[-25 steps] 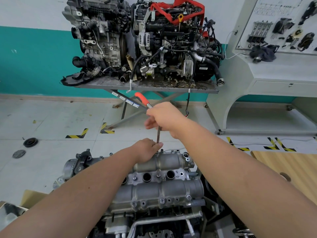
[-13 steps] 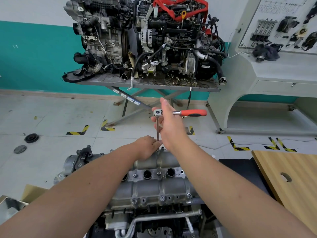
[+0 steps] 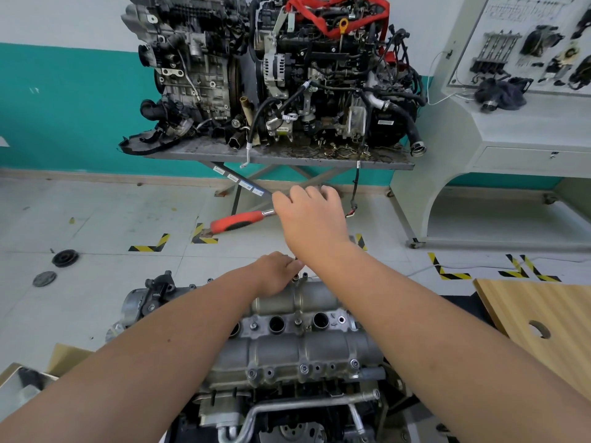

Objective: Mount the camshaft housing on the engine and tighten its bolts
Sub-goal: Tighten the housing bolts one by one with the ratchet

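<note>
Housing [image 3: 287,346], grey cast metal, seated on top of engine [image 3: 281,414] in the lower centre, bolts [image 3: 303,368] showing along its near flange. Right hand [image 3: 308,215] raised above the far edge of housing, palm over the head of ratchet [image 3: 238,221]; red handle pointing left and slightly down; finger grip hidden behind the hand, so closure not determinable. Left hand [image 3: 276,273] lower, fingers curled at the base of the extension, at the far edge of housing. Hands apart, right above left. Beyond, two engines on steel table [image 3: 287,158] against the teal wall; display cabinet [image 3: 499,123] at right; wooden board [image 3: 543,318] beside engine.
</note>
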Demonstrator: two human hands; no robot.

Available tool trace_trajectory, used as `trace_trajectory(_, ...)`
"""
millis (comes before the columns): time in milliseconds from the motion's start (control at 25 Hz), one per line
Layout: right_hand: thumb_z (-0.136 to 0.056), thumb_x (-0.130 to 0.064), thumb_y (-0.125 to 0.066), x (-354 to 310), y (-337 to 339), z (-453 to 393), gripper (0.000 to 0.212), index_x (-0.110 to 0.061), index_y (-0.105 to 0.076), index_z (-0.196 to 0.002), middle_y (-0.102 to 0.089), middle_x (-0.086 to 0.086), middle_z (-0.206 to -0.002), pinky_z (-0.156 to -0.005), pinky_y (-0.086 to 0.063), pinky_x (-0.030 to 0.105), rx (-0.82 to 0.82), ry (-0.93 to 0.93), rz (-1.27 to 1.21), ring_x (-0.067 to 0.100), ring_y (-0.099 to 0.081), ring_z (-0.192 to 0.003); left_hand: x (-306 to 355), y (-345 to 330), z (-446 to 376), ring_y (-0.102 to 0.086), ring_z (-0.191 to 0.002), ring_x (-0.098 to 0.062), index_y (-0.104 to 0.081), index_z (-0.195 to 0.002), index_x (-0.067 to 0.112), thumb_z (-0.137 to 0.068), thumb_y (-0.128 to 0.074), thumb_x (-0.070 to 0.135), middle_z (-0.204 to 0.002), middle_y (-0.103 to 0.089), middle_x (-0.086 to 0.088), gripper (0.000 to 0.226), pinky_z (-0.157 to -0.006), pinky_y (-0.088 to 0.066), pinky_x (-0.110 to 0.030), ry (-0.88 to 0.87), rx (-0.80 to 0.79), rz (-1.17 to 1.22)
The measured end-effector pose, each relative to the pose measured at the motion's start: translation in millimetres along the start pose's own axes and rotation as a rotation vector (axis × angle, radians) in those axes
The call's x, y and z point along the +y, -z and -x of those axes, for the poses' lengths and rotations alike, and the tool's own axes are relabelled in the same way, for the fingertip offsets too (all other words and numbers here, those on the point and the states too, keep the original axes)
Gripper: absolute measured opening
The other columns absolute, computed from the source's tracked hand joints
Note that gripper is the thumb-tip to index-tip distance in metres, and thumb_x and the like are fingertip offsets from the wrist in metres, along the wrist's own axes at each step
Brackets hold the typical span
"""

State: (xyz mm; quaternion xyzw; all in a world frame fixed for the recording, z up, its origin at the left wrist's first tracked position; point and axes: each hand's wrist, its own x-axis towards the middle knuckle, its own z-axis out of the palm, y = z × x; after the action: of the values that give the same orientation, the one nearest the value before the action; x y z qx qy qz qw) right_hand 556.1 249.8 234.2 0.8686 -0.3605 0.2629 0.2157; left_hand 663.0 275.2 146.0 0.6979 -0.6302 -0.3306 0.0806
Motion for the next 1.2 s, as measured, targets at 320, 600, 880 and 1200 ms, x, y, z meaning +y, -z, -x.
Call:
trace_trajectory(320, -0.104, -0.030, -0.040, 0, 20, -35, 0.028, -0.011, -0.059, -0.100, -0.056, 0.001, -0.069, -0.051, -0.035, 0.027, -0.583, -0.425, -0.570, 0.027, -0.062, -0.067, -3, 1, 0, -0.056, -0.098, -0.028, -0.053, -0.079, 0.009, -0.102, -0.029, 0.058, -0.104, -0.058, -0.010, 0.059, -0.094, -0.044, -0.040, 0.020, 0.003, 0.009)
trace_trajectory(600, -0.098, -0.017, -0.057, -7, -1, -14, 0.015, -0.017, -0.058, -0.083, -0.069, -0.007, -0.064, -0.072, -0.042, 0.027, -0.062, -1.401, -1.999, 0.013, -0.067, -0.074, -6, 4, 0, -0.057, -0.097, -0.030, -0.058, -0.092, 0.008, -0.103, -0.031, 0.053, -0.104, -0.059, -0.010, 0.054, -0.089, -0.045, -0.039, 0.006, -0.032, 0.022)
trace_trajectory(880, -0.099, -0.026, -0.054, -12, -18, 21, 0.034, -0.016, -0.067, -0.128, -0.061, -0.001, -0.127, -0.097, -0.037, 0.008, 0.292, -0.554, -1.136, -0.004, -0.054, -0.118, -10, 3, -7, -0.059, -0.102, -0.029, -0.065, -0.102, 0.012, -0.103, -0.037, 0.040, -0.107, -0.065, -0.009, 0.040, -0.091, -0.044, -0.035, -0.015, -0.002, 0.044)
trace_trajectory(1200, -0.101, -0.048, -0.037, -8, 10, -17, 0.046, -0.016, -0.048, -0.132, -0.060, 0.009, -0.105, -0.070, -0.027, 0.042, -0.417, -0.027, 0.071, 0.031, -0.060, -0.091, -4, 5, -1, -0.050, -0.117, -0.026, -0.053, -0.132, 0.018, -0.106, -0.028, 0.047, -0.139, -0.053, -0.010, 0.046, -0.096, -0.035, -0.032, -0.071, -0.043, 0.026)
